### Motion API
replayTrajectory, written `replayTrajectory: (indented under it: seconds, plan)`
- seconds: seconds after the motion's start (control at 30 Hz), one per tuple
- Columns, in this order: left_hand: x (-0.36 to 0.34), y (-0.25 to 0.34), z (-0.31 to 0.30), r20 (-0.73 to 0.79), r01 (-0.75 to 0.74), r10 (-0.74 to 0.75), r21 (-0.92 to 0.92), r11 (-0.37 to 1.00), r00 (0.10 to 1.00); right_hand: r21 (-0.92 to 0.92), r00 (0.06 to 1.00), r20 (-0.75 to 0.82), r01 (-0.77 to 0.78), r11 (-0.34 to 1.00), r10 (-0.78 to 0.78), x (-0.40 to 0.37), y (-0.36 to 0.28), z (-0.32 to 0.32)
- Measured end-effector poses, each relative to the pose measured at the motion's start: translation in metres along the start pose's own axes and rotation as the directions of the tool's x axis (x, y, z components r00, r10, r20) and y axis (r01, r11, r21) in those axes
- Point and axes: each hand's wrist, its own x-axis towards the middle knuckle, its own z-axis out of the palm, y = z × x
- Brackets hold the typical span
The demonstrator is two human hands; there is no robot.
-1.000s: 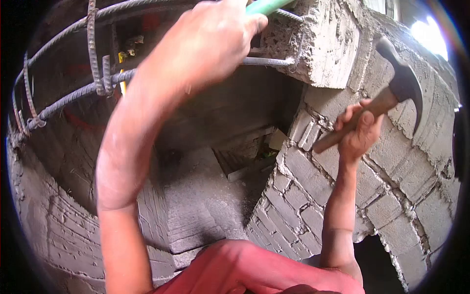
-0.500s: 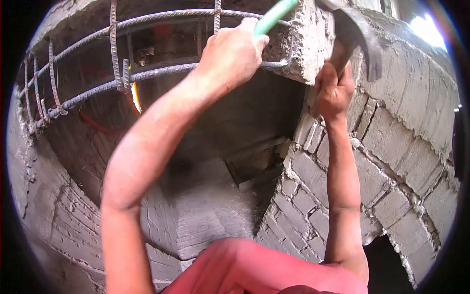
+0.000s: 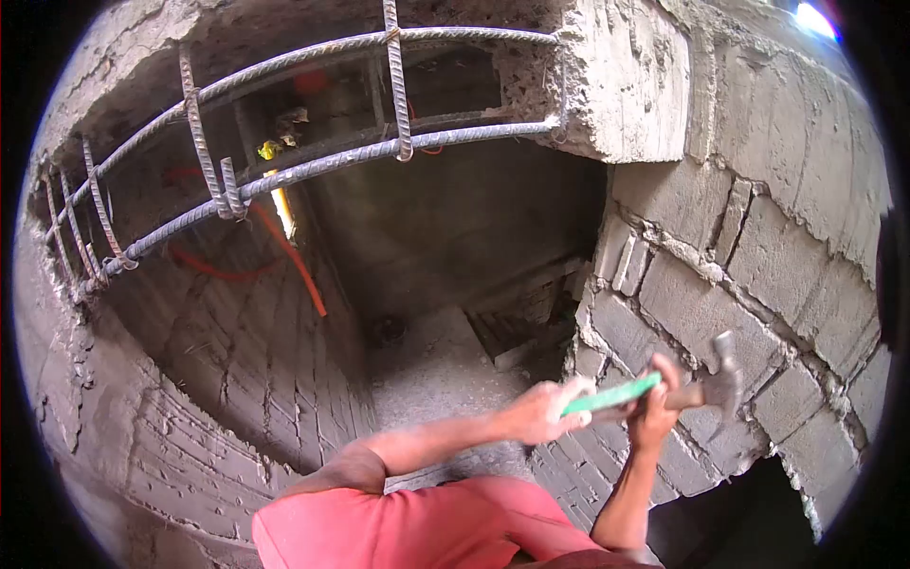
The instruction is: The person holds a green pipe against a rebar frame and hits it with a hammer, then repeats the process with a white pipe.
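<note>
My left hand [image 3: 548, 413] is closed around a green stick-like tool [image 3: 621, 391], whose far end reaches the fingers of my right hand. What kind of tool it is does not show. My right hand [image 3: 654, 406] is wrapped round the brown handle of a hammer [image 3: 725, 381], its metal head out to the right. Both hands are close together in front of my red shirt, slightly blurred. Behind them stands a rough block wall [image 3: 706, 318] with mortar joints, apart from the hammer as far as I can tell.
Bent rebar [image 3: 322, 163] with upright ties spans the broken concrete opening above. A concrete column stub [image 3: 635, 85] stands at its right end. An orange conduit [image 3: 301, 270] hangs inside. Below lies a dusty floor [image 3: 427, 356]; a dark hole [image 3: 739, 517] gapes lower right.
Both hands have come down from the rebar and column stub to in front of my body. The green tool and hammer came with them and are now close together.
</note>
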Motion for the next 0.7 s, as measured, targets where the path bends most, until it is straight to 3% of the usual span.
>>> replayTrajectory:
  seconds: [0.07, 0.17, 0.23, 0.27, 0.3, 0.33, 0.37, 0.4, 0.43, 0.47, 0.5, 0.57, 0.63, 0.67, 0.7]
  plan:
    - [-0.009, -0.019, 0.026, 0.043, 0.039, -0.035, -0.107, 0.993, 0.998, -0.043, 0.995, -0.033, -0.094, 0.995, 0.093, -0.038, 0.030, -0.019]
    - [-0.016, -0.068, 0.056, 0.148, 0.035, -0.037, 0.012, 0.999, 0.988, -0.257, 0.944, -0.055, -0.329, 0.908, 0.326, -0.089, 0.033, -0.022]
    - [-0.028, -0.093, 0.076, 0.086, -0.214, 0.206, 0.101, 0.972, 0.975, -0.335, 0.944, -0.172, -0.326, 0.884, 0.282, -0.123, 0.063, -0.015]
    - [-0.032, -0.083, 0.067, 0.245, -0.091, 0.083, 0.019, 0.996, 0.966, -0.523, 0.901, -0.198, -0.431, 0.735, 0.387, -0.126, 0.043, -0.003]
    - [-0.042, -0.099, 0.075, 0.216, -0.144, 0.141, -0.005, 0.990, 0.966, -0.666, 0.909, -0.290, -0.417, 0.618, 0.301, -0.138, 0.058, -0.001]
    - [-0.044, -0.113, 0.085, 0.139, -0.212, 0.208, 0.018, 0.977, 0.968, -0.754, 0.943, -0.238, -0.329, 0.568, 0.231, -0.154, 0.070, -0.008]
    - [-0.044, -0.095, 0.077, 0.161, -0.097, 0.123, -0.165, 0.982, 0.979, -0.617, 0.835, -0.336, -0.545, 0.567, 0.435, -0.134, 0.035, 0.017]
    - [-0.046, -0.098, 0.073, 0.258, 0.029, 0.022, -0.192, 0.981, 0.966, -0.702, 0.782, -0.356, -0.585, 0.406, 0.511, -0.129, 0.033, 0.019]
    - [-0.043, -0.090, 0.075, 0.137, 0.033, -0.005, -0.209, 0.977, 0.991, -0.652, 0.823, -0.330, -0.553, 0.519, 0.464, -0.137, 0.044, 0.014]
    - [-0.043, -0.094, 0.078, 0.186, 0.061, -0.024, -0.194, 0.979, 0.982, -0.610, 0.714, -0.397, -0.675, 0.415, 0.577, -0.138, 0.052, 0.010]
    - [-0.043, -0.099, 0.079, 0.226, 0.076, -0.035, -0.177, 0.981, 0.974, -0.602, 0.665, -0.412, -0.712, 0.362, 0.622, -0.140, 0.051, 0.003]
    - [-0.047, -0.108, 0.080, 0.444, 0.309, -0.204, -0.178, 0.934, 0.872, -0.453, 0.748, -0.357, -0.663, 0.597, 0.560, -0.139, 0.025, 0.014]
    - [-0.058, -0.103, 0.084, 0.420, 0.409, -0.276, -0.269, 0.872, 0.865, -0.385, 0.716, -0.356, -0.698, 0.604, 0.600, -0.149, 0.017, 0.018]
    - [-0.061, -0.099, 0.083, 0.477, 0.424, -0.263, -0.267, 0.865, 0.839, -0.365, 0.688, -0.414, -0.725, 0.584, 0.596, -0.161, 0.021, 0.023]
    - [-0.061, -0.096, 0.083, 0.510, 0.470, -0.279, -0.295, 0.832, 0.814, -0.364, 0.747, -0.397, -0.661, 0.657, 0.533, -0.171, 0.029, 0.025]
